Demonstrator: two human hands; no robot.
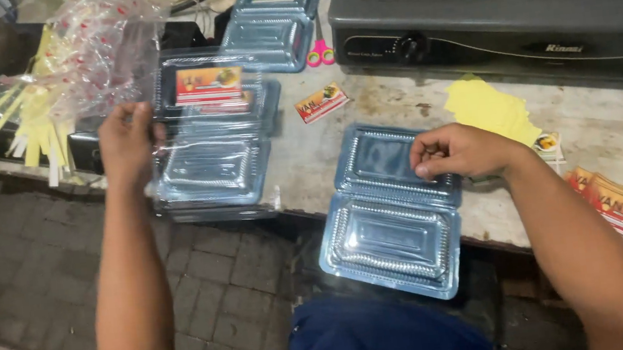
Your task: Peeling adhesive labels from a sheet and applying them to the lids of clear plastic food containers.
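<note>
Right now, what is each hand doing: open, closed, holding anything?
Left hand: closed on the stack of clear containers.
Right hand: fingers curled, pressing the open clear container; grip cannot be told.

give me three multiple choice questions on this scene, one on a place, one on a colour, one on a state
1. Where do the scissors lie?
A. beside the gas stove
B. on the paved floor
C. in the right hand

2. What colour are the scissors' handles?
A. green
B. pink
C. black

3. How is the clear clamshell box under the right hand?
A. snapped shut
B. crushed flat
C. lying open

Answers:
1 A, they rest on the worktop just left of the stove.
2 B, both loops are pink.
3 C, lid and tray lie spread open, the tray past the worktop's edge.
</note>
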